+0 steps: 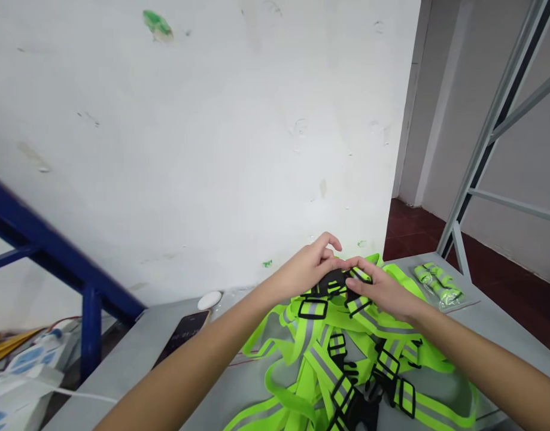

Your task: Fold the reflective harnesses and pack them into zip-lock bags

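Gripping a black buckle (332, 282) in a half-curled left hand (314, 263) and pinching a reflective strap (361, 274) in a nearly closed right hand (385, 290), above loose, tangled straps (308, 341) on the table (517, 335). Bagged already: only one visible bundle (437, 284). Unclear whether fastened.

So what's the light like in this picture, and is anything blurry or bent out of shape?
Head view: the white wall is bright and fairly evenly lit, while the red floor is much darker. Head view: small highlights on the clear plastic packet. Head view: fine detail around the fingertips is a little soft. Head view: forearms look stretched towards the lower corners, probably wide-angle distortion.
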A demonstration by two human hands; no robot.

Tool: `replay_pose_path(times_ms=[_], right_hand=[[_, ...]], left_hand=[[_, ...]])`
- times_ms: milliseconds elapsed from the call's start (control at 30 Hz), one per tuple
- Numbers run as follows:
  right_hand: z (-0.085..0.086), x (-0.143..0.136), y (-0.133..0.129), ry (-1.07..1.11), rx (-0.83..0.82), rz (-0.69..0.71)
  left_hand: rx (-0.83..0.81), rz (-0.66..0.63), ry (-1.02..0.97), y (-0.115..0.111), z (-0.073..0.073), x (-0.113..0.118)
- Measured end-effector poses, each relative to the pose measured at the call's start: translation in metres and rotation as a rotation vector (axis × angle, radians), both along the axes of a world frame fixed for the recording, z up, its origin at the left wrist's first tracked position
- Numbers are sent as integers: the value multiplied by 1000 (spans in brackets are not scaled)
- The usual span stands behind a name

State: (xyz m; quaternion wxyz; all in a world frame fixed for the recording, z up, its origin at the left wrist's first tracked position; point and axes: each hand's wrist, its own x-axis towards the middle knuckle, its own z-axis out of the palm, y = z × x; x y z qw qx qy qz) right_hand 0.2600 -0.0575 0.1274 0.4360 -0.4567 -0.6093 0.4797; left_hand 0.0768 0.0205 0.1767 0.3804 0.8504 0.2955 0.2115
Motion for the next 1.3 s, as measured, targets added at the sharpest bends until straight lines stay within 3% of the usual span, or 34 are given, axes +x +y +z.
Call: replay_pose_path(times_ms=[100,233,367,433,533,600,800,967,1067,1167,1300], right_hand=[[-9,-9,1,-7,47,17],[-15,-9,6,56,39,-45],[-18,-2,11,155,38,-159],[-18,0,14,155,51,-166],[-19,-1,18,125,77,-133],[-19,-3,20,127,64,-102],[-14,3,20,116,-35,81],[-14,15,24,67,20,-19],[-23,21,31,101,3,-107],[-37,21,37,96,-2,-161],[-61,10,42,39,-26,-99]], left_hand=[[108,43,27,-7,-6,10],[105,102,-55,-11,-12,9],[162,398,-193,-13,-29,-4],[69,416,-164,-16,-40,-8],[-184,249,-196,-22,-52,-5],[-297,208,-316,-24,-56,-1],[-555,270,-600,-28,-63,-2],[-600,401,-742,-28,-73,-10],[-681,450,-823,-29,-88,-15],[-755,445,-819,-31,-112,-20],[-740,485,-793,-36,-146,-22]])
